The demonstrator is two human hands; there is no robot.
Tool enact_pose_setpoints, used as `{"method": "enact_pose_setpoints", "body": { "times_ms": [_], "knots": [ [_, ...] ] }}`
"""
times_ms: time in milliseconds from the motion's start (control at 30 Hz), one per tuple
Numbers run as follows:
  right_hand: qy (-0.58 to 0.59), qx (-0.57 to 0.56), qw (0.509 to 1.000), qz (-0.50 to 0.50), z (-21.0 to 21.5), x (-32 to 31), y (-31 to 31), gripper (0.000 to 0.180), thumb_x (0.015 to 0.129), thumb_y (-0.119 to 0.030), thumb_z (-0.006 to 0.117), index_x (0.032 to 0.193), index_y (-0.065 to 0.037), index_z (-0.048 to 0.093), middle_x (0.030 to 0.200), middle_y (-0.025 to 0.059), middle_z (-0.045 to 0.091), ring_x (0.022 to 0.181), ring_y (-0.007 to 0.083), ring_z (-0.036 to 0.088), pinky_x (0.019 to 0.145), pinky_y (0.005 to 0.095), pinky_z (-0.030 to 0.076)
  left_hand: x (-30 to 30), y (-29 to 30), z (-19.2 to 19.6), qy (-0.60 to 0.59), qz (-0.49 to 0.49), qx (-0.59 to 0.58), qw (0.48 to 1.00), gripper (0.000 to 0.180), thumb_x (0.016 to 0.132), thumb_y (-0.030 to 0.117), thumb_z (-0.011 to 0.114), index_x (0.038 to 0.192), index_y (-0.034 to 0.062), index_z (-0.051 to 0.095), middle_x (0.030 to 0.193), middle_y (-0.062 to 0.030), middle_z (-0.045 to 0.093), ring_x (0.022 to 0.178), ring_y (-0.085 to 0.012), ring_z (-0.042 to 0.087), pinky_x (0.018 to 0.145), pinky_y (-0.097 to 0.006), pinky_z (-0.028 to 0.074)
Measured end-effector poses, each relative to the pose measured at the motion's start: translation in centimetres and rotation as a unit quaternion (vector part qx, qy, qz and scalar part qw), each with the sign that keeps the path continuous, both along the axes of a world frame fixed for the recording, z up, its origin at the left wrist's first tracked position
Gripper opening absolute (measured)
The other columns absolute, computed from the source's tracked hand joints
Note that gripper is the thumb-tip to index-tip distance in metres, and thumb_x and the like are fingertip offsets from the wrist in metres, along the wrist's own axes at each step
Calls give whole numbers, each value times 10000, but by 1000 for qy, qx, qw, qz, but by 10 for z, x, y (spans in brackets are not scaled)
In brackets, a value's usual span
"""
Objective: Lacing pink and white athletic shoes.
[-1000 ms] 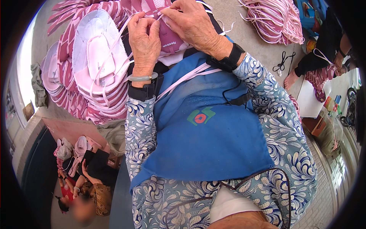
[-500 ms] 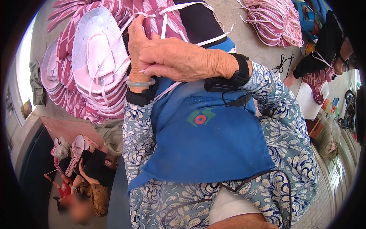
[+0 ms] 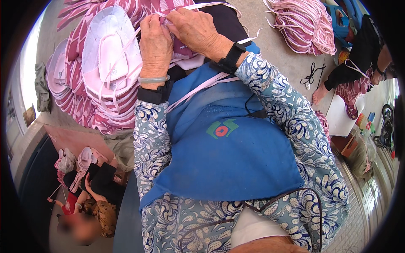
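A dark pink shoe upper with mesh panels lies over my lap at the top of the view, mostly hidden by my hands. Over its left side, my left hand has its fingers curled and closed on a white-pink shoelace. My right hand meets it from the right, thumb and fingers pinched on the shoelace close to the left fingertips. From there the lace trails right across black cloth. More pink laces hang over my blue apron.
Stacked pink shoe uppers with pale linings stand close on my left. A laced bundle of uppers lies on the floor at upper right. One person sits at lower left, another at right, near a plastic bag.
My right hand has moved up and right, off its place across my left wrist, to the shoelace. My left fingers have curled in, and the shoe upper shows lower between my hands.
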State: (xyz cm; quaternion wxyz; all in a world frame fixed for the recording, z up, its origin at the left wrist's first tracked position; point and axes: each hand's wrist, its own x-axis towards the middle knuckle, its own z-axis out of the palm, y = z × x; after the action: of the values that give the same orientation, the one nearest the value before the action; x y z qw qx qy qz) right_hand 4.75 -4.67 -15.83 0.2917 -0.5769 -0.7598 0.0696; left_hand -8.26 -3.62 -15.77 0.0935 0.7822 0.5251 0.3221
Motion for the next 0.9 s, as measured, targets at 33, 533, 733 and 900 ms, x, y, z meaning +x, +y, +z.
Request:
{"method": "enact_pose_setpoints", "body": {
  "times_ms": [33, 533, 733, 900],
  "knots": [
    [-9, 11, 1000, -1, -3, 0, 1, 198, 828, -242, 600, 947, -85, 619, 857, 98, 647, 717, 245, 659, 604, 338, 528, -1, 3, 1, 8, -5, -13, 1000, 271, 842, 67, 523, 1091, -32, 562, 1090, -209, 564, 990, -358, 559, 869, -389, 454],
    [-147, 15, 987, 61, 9, -5, 14, 192, 832, -175, 626, 936, -16, 599, 834, 164, 654, 724, 256, 675, 575, 307, 546, -13, 13, 9, -46, -54, -140, 988, 232, 818, 78, 566, 1045, 28, 579, 1021, -175, 588, 943, -348, 580, 840, -384, 464],
    [-27, -128, 982, 136, 29, 19, -2, 173, 844, -153, 560, 861, 10, 615, 750, 176, 635, 666, 272, 646, 577, 332, 518, -11, -5, 15, -35, -29, -11, 999, 300, 784, 106, 636, 1062, 22, 560, 1062, -168, 561, 956, -304, 573, 810, -359, 469],
    [362, -426, 779, 283, 105, 36, -52, 149, 841, -131, 520, 765, -6, 546, 635, -4, 488, 589, 59, 424, 533, 217, 383, -25, -28, 55, -232, 25, -415, 880, 393, 898, 382, 554, 903, -1, 640, 780, -95, 664, 650, -160, 623, 564, -246, 484]
  ]
}}
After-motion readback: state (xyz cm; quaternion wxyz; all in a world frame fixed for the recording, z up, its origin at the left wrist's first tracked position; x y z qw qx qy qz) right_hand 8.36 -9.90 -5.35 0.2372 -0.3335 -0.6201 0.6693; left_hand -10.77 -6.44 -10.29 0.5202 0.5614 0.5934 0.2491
